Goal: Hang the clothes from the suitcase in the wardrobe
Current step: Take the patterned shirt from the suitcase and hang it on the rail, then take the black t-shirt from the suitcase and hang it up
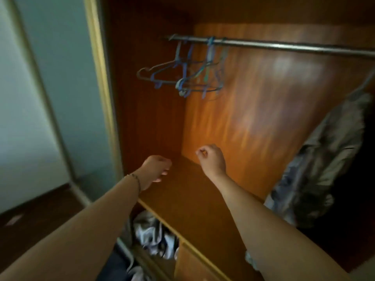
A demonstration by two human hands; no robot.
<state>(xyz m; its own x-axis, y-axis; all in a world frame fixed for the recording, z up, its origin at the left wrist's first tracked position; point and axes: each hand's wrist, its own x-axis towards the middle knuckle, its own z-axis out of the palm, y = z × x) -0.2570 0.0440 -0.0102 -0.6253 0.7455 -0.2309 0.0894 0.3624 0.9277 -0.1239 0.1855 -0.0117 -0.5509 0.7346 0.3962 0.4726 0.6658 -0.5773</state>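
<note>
I face an open wooden wardrobe (pixel 253 102). A metal rail (pixel 284 46) runs across its top, with several empty blue and grey hangers (pixel 182 78) bunched at its left end. A grey garment (pixel 324 155) hangs at the right side of the wardrobe. My left hand (pixel 156 169) and my right hand (pixel 213 159) both reach into the wardrobe above its wooden shelf (pixel 182 199), well below the hangers. The fingers of both hands are curled, and neither hand holds anything. The suitcase is not in view.
A gold-framed sliding door (pixel 101 88) stands at the left edge of the wardrobe, beside a pale wall (pixel 50 78). Crumpled light clothes (pixel 154 236) lie in a compartment under the shelf. Dark floor (pixel 40 220) shows at lower left.
</note>
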